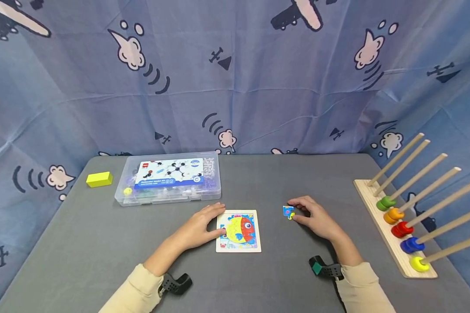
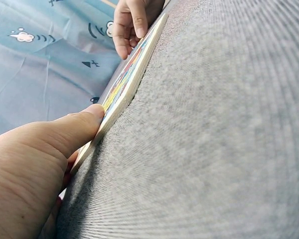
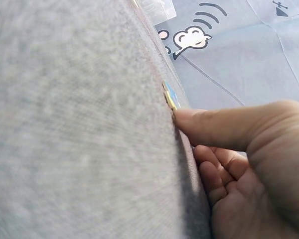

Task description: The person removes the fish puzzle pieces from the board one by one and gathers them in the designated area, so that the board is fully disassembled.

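"Pinching item one, a puzzle piece (image 1: 287,211): right hand (image 1: 315,219), thumb on the near edge, forefinger at the far side, its contact hidden in the right wrist view. Location?"

"Desk (image 1: 274,278), right of centre, between the puzzle board (image 1: 239,250) and the bead rack (image 1: 393,243) by the right edge. Resting on the surface or just above it — cannot tell."

"Handling?"

"Judged light, thin and stiff, likely wood; printed face probably smooth, knob the part most apt to chip. Best held by opposite edges, clear of the knob."

"Orientation?"

"Yellow knob toward the desk's near edge, slightly rightward. Body roughly square; no clear long axis."

"Item two, puzzle board?"

"Mid-desk, left of the piece. Left hand (image 1: 201,226) grips its left border, thumb on top. Presumably light, rigid; take by the pale border, keep level — inserts may slip. Outline nearly square; the printed fish (image 1: 239,230) runs lengthwise left to right, head toward the desk's right edge."
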A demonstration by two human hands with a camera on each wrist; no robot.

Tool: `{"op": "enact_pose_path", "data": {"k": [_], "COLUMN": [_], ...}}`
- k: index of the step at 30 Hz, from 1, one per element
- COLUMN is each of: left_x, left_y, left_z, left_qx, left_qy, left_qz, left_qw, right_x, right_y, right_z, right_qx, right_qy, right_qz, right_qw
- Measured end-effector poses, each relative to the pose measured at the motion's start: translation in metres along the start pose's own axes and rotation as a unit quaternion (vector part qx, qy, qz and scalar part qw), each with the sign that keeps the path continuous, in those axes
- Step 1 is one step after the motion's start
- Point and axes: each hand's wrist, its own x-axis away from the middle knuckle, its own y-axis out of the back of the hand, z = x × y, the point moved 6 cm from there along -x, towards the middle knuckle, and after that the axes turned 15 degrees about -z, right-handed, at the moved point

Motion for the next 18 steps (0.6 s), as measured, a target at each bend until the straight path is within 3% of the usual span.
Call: {"op": "enact_pose_path", "data": {"k": [10, 18], "left_x": [0.0, -0.0007], "left_y": [0.0004, -0.0006], "left_z": [-0.0004, -0.0001], "left_qx": [0.001, -0.002], "left_qy": [0.003, -0.002], "left_qz": [0.0, -0.003], "left_qw": [1.0, 1.0], "right_x": [-0.0003, -0.0027], "right_y": [0.0031, 0.0042], "right_z": [-0.0033, 0.0041], "right_qx": [-0.011, -0.008], "right_qy": [-0.058, -0.061], "right_qz": [-0.01, -0.024], "right_qw": [0.9982, 0.9978]}}
